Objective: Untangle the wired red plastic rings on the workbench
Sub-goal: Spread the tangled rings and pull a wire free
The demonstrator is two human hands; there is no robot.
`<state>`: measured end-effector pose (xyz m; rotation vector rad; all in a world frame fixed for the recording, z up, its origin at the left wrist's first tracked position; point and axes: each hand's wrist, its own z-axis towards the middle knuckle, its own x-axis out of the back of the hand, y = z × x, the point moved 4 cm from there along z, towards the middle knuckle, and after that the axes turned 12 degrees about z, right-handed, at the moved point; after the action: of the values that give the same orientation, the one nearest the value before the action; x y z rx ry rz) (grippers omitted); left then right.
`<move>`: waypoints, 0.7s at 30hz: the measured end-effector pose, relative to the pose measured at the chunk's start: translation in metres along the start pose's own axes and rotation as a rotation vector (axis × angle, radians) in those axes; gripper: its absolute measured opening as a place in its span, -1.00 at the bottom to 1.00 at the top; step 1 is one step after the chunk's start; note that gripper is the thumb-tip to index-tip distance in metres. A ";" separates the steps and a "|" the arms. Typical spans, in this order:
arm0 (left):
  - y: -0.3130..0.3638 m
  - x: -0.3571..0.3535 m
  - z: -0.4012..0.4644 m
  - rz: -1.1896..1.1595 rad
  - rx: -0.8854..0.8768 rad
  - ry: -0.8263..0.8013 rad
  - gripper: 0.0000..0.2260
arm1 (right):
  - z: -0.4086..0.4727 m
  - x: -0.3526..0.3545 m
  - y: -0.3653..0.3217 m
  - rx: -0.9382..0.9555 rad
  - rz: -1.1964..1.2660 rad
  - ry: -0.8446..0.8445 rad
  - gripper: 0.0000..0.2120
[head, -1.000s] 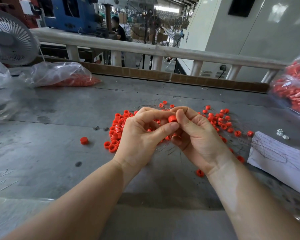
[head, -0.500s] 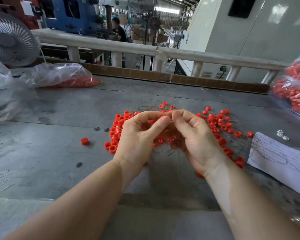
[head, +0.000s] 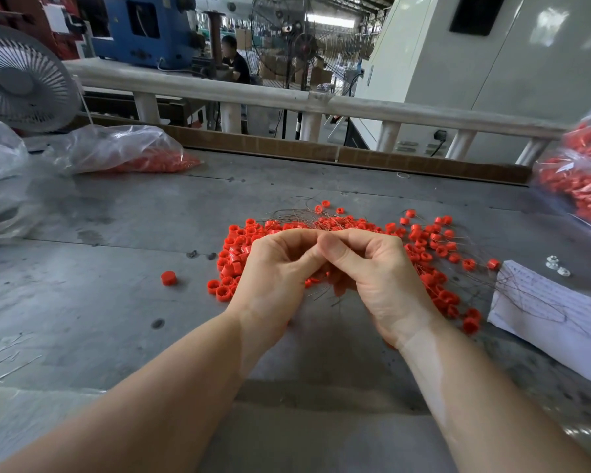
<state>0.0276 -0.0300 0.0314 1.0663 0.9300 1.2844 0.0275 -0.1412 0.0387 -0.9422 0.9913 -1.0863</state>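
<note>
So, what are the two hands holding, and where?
Both the left hand and right hand pinch thin wires of the ring tangle; exact spot is hidden.

Grey workbench (head: 116, 302), wired red rings (head: 423, 247), paper (head: 553, 312), bags (head: 116, 151)

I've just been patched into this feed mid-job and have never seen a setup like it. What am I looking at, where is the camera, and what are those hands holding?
There is no machine here: a person works with two bare hands, and the single camera sits on their head, looking forward and down.

On the grey metal workbench lies a tangled heap of small red plastic rings strung on thin wires. One loose red ring sits apart to the left. A white sheet of paper lies to the right, and clear plastic bags of red parts sit at the table's edges.

The left hand and right hand meet over the heap, fingertips pinching the thin wires between them. Exactly which strand they hold is too fine to tell.
</note>
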 end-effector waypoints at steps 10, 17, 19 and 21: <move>0.000 0.001 0.001 -0.073 0.048 -0.022 -0.94 | -0.002 -0.002 0.000 0.003 0.058 0.006 -0.76; -0.008 0.001 0.005 -0.397 0.174 -0.036 -0.86 | 0.001 0.001 -0.001 -0.024 0.035 -0.057 -0.69; -0.007 0.001 0.005 -0.474 0.192 -0.055 -0.84 | 0.001 0.001 -0.002 -0.002 0.011 -0.073 -0.69; -0.007 0.001 0.005 -0.537 0.216 -0.068 -0.83 | 0.002 0.002 -0.002 0.030 0.003 -0.072 -0.71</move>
<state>0.0345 -0.0291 0.0261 0.9293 1.2218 0.7129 0.0287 -0.1432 0.0411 -0.9489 0.9155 -1.0550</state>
